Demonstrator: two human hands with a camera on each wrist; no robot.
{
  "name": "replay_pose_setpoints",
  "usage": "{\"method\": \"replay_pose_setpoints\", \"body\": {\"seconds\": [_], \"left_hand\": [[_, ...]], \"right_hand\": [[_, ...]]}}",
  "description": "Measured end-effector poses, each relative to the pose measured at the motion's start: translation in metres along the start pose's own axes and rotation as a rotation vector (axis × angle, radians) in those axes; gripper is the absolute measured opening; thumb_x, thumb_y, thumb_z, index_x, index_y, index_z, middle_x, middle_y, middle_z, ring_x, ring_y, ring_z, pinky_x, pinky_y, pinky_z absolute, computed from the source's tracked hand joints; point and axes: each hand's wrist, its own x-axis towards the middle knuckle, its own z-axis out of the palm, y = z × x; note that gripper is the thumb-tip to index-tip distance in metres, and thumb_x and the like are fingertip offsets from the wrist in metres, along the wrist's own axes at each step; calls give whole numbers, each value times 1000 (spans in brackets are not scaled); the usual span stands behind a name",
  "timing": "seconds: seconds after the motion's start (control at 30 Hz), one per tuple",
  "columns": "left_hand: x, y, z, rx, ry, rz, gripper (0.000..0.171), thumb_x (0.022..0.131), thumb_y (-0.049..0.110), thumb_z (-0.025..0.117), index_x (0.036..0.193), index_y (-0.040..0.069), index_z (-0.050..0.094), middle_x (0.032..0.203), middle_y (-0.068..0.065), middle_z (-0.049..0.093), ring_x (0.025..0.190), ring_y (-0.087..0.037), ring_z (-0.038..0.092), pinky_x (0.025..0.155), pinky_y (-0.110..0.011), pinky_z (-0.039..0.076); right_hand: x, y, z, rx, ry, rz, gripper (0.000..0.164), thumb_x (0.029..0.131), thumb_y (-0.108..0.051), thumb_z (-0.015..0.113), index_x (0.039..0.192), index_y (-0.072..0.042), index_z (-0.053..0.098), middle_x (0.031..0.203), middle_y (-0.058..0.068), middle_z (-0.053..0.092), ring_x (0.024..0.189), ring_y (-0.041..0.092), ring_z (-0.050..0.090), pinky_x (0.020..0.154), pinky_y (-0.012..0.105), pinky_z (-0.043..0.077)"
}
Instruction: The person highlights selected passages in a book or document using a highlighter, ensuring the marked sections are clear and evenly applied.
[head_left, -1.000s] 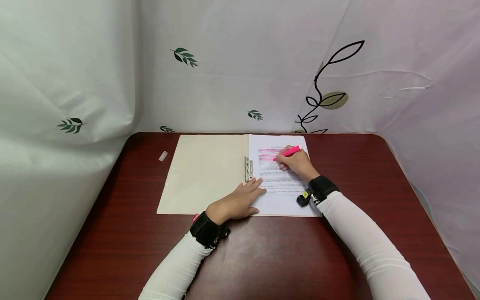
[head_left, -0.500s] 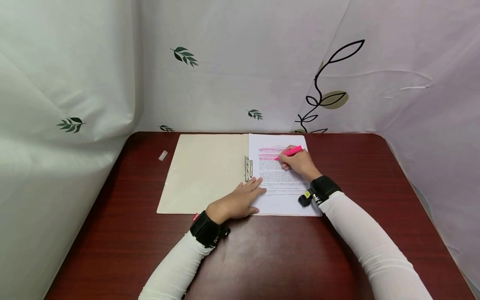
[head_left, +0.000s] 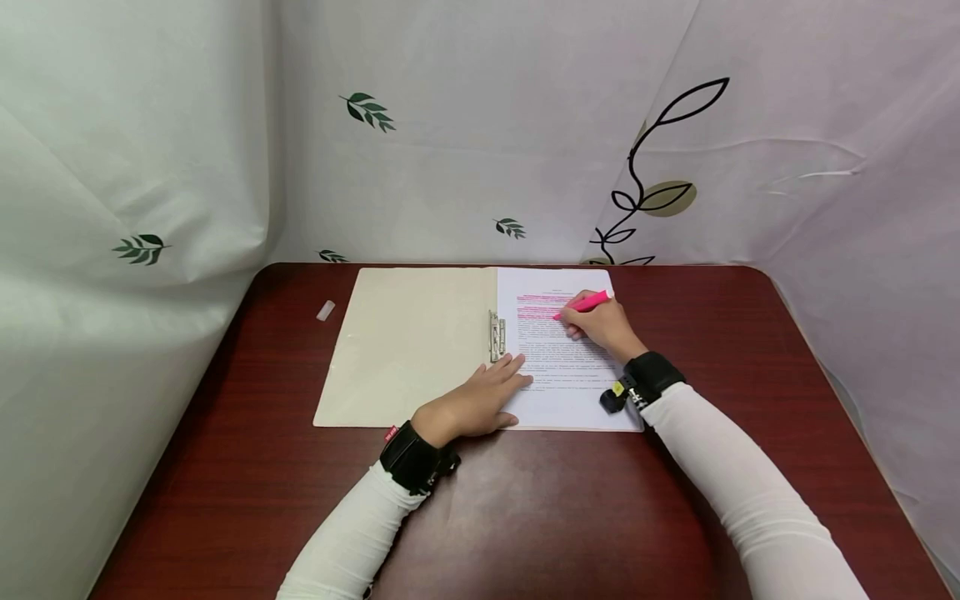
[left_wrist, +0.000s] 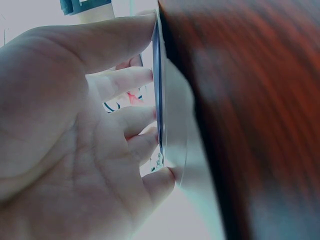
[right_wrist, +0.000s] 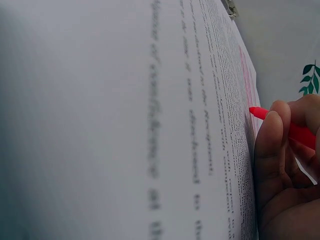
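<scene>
A pink highlighter (head_left: 588, 302) is pinched in my right hand (head_left: 606, 323), its tip touching a printed sheet (head_left: 570, 408). Pink strokes cover several lines near the top of the page. In the right wrist view the highlighter (right_wrist: 303, 136) sits between thumb and fingers, and its tip meets the paper. My left hand (head_left: 476, 404) rests with spread fingers on the lower left of the sheet and the fold of an open cream folder (head_left: 405, 350). In the left wrist view, the fingertips (left_wrist: 145, 75) touch the paper near its edge.
A metal clip (head_left: 497, 337) is fixed at the folder's fold. On the dark red wooden table (head_left: 570, 508), a small whitish block (head_left: 326, 311) lies left of the folder. A pale curtain with leaf prints (head_left: 450, 133) hangs behind the table's back edge.
My right hand has slid slightly to the right with the highlighter, its tip moving along a line of text. The left hand has stayed in place.
</scene>
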Motion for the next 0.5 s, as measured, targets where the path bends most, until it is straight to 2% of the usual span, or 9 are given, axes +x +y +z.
{"method": "replay_pose_setpoints", "body": {"seconds": [0.3,0.5], "left_hand": [[2,-4,3,-5,14,12,64,102,26,66,158,12,39,174,-13,12,162,-31,8,127,-59,16],[1,-2,1,-2,10,9,64,102,26,66,158,11,39,174,-14,13,161,-32,9,127,-59,16]], "right_hand": [[0,1,-3,-11,20,0,21,91,-25,73,100,-6,70,70,1,69,58,9,64,60,21,57],[-4,1,-7,-51,23,-14,21,94,-26,73,101,-6,70,73,1,68,59,8,64,61,19,56]]}}
